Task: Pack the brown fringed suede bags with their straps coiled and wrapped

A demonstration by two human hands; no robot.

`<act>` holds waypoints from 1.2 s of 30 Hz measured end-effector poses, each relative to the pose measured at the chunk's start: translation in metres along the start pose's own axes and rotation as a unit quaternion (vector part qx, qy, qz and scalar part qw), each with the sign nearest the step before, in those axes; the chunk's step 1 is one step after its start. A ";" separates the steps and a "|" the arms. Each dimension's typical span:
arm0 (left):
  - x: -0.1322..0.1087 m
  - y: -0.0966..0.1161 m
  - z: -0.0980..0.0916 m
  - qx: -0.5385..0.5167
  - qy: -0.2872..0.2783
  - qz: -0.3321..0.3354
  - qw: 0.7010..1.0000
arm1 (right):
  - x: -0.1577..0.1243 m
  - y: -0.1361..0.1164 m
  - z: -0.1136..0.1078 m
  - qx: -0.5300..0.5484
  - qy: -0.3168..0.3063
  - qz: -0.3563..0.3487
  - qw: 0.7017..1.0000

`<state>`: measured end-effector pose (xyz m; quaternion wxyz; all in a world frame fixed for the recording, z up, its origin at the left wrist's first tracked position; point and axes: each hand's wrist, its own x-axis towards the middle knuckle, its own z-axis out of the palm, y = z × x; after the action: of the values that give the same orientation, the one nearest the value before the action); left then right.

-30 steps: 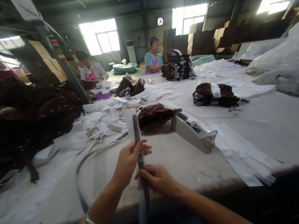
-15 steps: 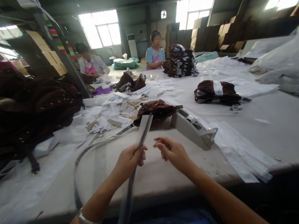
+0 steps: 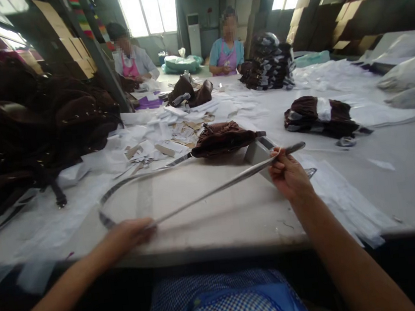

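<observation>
A long grey strap (image 3: 211, 192) stretches taut and slanting above the table between my two hands. My left hand (image 3: 136, 232), blurred, is closed round its lower end at the left. At the right, my right hand (image 3: 286, 169) pinches the strap close to its upper end, which sticks out past the fingers. Behind the strap lies a brown bag (image 3: 224, 138), and a strap loop (image 3: 108, 191) curves from its left side over the table. A grey tape dispenser (image 3: 255, 151) stands beside the bag, partly hidden by my right hand.
Dark brown bags (image 3: 39, 124) are heaped at the left. White strips (image 3: 342, 200) lie at the right, near a bundled brown bag (image 3: 319, 115). Paper scraps (image 3: 150, 147) cover the middle. Two people sit across the table (image 3: 201, 236), near a stack of wrapped bags (image 3: 270, 63).
My hands have moved apart, left hand to the left, right hand up and right. My right hand, empty before, now grips the strap, which has swung from steep to a shallow slant.
</observation>
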<state>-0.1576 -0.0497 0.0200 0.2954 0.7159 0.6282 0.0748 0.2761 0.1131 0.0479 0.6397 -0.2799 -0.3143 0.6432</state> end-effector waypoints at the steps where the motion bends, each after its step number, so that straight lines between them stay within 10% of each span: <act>1: -0.008 -0.023 -0.016 0.083 0.047 -0.031 0.995 | -0.001 0.002 -0.002 -0.010 -0.008 0.020 1.000; 4: -0.020 -0.052 -0.046 0.246 0.144 -0.048 0.957 | -0.008 0.019 -0.003 -0.069 -0.071 0.119 0.988; 6: -0.015 -0.032 -0.041 0.272 0.178 0.011 0.946 | -0.012 0.034 0.000 -0.107 -0.126 0.171 0.971; 13: 0.041 0.133 0.079 0.064 0.164 0.187 0.967 | -0.011 0.057 0.014 -0.214 -0.215 0.247 0.920; 17: 0.049 0.175 0.117 0.030 0.169 0.184 0.968 | -0.008 0.055 0.022 -0.324 -0.218 0.233 0.891; 20: 0.045 0.176 0.119 0.063 0.144 0.208 0.965 | -0.005 0.055 0.025 -0.472 -0.247 0.168 0.829; 24: 0.045 0.155 0.108 0.127 0.140 0.211 0.959 | -0.003 0.059 0.027 -0.682 -0.324 -0.011 0.655; 30: 0.057 0.118 0.088 0.047 0.196 0.174 0.964 | 0.000 0.061 0.031 -0.722 -0.466 -0.217 0.464; 36: 0.074 0.116 0.089 0.005 0.204 0.242 0.949 | 0.014 0.067 0.037 -0.643 -0.576 -0.324 0.388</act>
<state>-0.0012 -0.0135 -0.0115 0.1307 0.8172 0.4836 0.2849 0.2044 0.1262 0.0215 0.0958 -0.0474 -0.9943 0.0015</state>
